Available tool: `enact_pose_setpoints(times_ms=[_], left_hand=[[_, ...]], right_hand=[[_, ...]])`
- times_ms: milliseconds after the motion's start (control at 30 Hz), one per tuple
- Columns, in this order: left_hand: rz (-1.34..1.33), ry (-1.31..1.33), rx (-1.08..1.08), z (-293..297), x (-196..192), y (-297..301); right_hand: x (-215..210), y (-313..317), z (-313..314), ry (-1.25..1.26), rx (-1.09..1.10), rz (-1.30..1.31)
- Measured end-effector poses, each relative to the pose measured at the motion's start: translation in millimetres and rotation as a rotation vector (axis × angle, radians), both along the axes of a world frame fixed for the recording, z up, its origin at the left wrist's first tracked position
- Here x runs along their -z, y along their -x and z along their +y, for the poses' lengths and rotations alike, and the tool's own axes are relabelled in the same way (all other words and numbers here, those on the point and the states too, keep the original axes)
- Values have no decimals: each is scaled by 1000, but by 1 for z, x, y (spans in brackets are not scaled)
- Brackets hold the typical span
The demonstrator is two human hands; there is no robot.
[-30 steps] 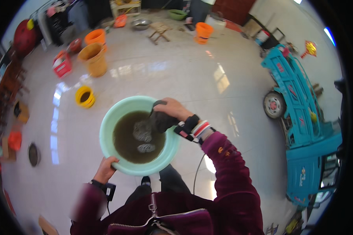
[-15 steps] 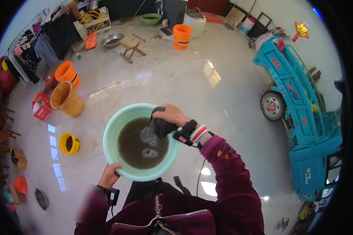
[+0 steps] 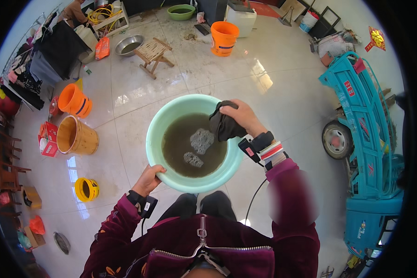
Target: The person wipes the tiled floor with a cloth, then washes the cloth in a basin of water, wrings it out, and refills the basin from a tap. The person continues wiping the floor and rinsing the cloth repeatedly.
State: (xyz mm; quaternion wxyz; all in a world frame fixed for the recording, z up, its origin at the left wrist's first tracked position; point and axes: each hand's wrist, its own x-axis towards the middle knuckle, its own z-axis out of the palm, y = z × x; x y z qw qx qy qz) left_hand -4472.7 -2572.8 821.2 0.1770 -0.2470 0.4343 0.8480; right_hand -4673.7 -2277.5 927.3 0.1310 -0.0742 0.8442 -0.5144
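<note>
I carry a pale green basin filled with murky brown water and patches of foam. My left hand grips the basin's near rim. My right hand holds the far right rim together with a dark wet cloth that drapes over the edge into the water. Both wrists wear strapped-on devices, and a cable hangs from the right one.
Shiny tiled floor all around. At the left stand an orange bucket, a wooden bucket, a red crate and a small yellow tub. Farther off are a wooden stool, another orange bucket and a metal bowl. A blue cart stands at the right.
The basin and both hands keep the same grip. The view has shifted forward over the floor, so the buckets at the left slid back and the stool and far orange bucket came nearer.
</note>
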Motion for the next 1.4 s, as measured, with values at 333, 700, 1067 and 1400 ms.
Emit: enact_pose_setpoints(times_ms=[333, 700, 1067, 1400], left_hand=[[18, 14, -20, 46, -7, 194], [-15, -10, -97, 79, -8, 389], [-39, 60, -59, 80, -5, 624], [-121, 8, -224, 130, 3, 748]], right_hand=[[-7, 198, 46, 124, -32, -22], [-14, 395, 56, 424, 74, 7], [-1, 581, 84, 1078, 330, -462], [21, 687, 80, 1169, 191, -703]])
